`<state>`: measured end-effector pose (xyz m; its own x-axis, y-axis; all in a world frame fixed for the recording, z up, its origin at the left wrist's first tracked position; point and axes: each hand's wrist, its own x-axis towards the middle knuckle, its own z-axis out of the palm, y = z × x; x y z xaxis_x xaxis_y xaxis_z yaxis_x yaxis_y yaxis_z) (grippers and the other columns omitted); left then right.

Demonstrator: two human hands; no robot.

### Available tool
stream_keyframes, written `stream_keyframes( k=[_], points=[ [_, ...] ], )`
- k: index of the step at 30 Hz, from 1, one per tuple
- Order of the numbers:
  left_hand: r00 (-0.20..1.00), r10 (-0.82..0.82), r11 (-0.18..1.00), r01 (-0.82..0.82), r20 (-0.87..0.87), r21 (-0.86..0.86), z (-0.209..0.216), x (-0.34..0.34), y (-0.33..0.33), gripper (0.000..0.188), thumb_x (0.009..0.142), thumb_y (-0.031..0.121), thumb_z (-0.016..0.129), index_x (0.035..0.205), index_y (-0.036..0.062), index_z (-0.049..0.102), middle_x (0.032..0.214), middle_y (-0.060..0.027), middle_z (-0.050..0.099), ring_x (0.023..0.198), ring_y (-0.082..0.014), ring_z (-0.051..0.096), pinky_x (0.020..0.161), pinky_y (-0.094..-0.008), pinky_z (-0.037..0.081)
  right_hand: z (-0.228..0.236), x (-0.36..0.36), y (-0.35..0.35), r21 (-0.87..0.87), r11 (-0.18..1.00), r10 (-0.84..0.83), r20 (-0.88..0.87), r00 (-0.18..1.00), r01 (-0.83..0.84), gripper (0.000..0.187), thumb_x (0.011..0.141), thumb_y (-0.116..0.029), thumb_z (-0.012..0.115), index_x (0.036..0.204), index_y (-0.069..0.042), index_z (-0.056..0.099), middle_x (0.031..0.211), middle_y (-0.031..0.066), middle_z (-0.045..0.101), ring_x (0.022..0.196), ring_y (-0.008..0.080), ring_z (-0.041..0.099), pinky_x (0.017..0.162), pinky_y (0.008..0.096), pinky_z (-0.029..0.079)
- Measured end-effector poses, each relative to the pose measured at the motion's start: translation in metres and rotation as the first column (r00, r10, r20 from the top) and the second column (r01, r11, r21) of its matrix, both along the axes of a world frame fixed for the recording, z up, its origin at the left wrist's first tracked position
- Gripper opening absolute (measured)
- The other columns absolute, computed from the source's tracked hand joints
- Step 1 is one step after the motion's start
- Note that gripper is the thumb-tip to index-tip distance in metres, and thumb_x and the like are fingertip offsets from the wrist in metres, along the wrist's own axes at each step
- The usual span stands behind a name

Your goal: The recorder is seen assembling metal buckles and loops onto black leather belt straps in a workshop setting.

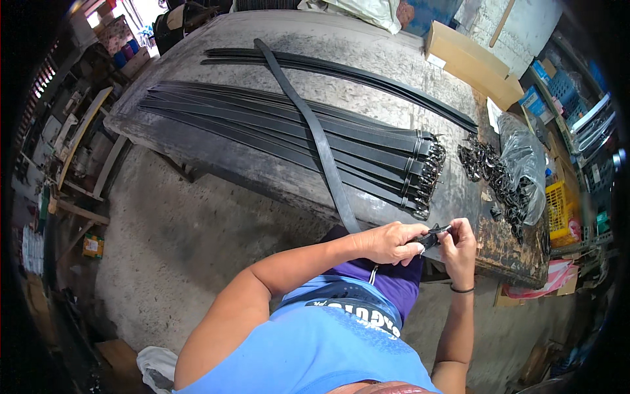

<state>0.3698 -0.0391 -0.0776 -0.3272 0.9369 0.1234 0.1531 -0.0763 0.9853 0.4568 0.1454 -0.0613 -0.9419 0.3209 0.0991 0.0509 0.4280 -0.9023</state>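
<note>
A long black belt strap [314, 125] lies slantwise over the other belts and runs down over the table's near edge, passing behind my left wrist. My left hand [392, 243] is closed round a dark, bunched belt end [430, 238], which seems to belong to this strap. At its tip my right hand [462, 244] pinches a small part with a shiny glint, likely a buckle, mostly covered by my fingers. Just beyond my hands lies a fan of black belts [275, 125] with metal buckles [428, 177] at their right ends.
Loose dark buckles [492, 174] are heaped beside a clear plastic bag [525, 164] on the worn table [216, 154]. Farther back lies another bundle of black straps [367, 80]. A cardboard box [469, 62] stands at the far right, near shelving and a yellow crate [559, 209].
</note>
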Motion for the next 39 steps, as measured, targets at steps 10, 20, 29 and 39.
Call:
stream_keyframes(
  k=[10,20,29,39],
  points=[
    [0.950,0.309,0.950,-0.305,-0.048,0.070,-0.008,0.009,0.019,0.017,0.091,0.015,0.047,0.105,0.0062,0.050,0.063,-0.0078,0.061,0.058,-0.0188,0.062,0.054,-0.0313,0.048,0.015,0.018,-0.046,0.359,0.930,0.073,-0.382,0.921,0.075,0.012,0.084,-0.008,0.061,0.093,0.000,0.057,0.080,0.0117,0.052,0.067,0.0226,0.055,0.060,0.0314,0.044],
    [0.981,-0.015,0.985,0.048,-0.194,0.168,0.005,-0.019,0.007,0.062,0.089,0.006,0.051,0.144,0.0081,0.021,0.140,-0.0155,0.031,0.094,-0.0180,0.054,0.075,-0.0274,0.049,0.021,0.003,-0.013,-0.594,0.800,0.128,0.026,0.991,-0.088,0.026,0.092,-0.025,0.054,0.083,-0.001,0.056,0.068,0.0012,0.053,0.049,0.0070,0.051,0.042,0.0206,0.044],
    [0.994,0.036,0.999,-0.038,0.105,0.012,-0.004,-0.007,0.011,0.016,0.088,0.014,0.059,0.097,0.0007,0.057,0.066,0.0002,0.056,0.059,-0.0070,0.058,0.049,-0.0221,0.044,-0.003,0.005,-0.007,-0.710,0.700,0.108,-0.004,0.994,-0.079,0.020,0.092,-0.023,0.056,0.093,-0.003,0.056,0.066,0.0013,0.052,0.040,0.0063,0.047,0.034,0.0183,0.040],
    [0.535,0.375,0.926,-0.240,-0.757,0.290,0.001,-0.013,0.015,0.028,0.061,0.005,0.072,0.086,0.0028,0.059,0.086,-0.0086,0.061,0.084,-0.0290,0.060,0.071,-0.0367,0.050,-0.014,0.028,-0.009,-0.188,0.967,0.125,-0.231,0.965,-0.170,0.012,0.091,-0.017,0.055,0.094,-0.005,0.053,0.077,-0.0010,0.052,0.069,0.0082,0.047,0.061,0.0269,0.042]
  ],
)
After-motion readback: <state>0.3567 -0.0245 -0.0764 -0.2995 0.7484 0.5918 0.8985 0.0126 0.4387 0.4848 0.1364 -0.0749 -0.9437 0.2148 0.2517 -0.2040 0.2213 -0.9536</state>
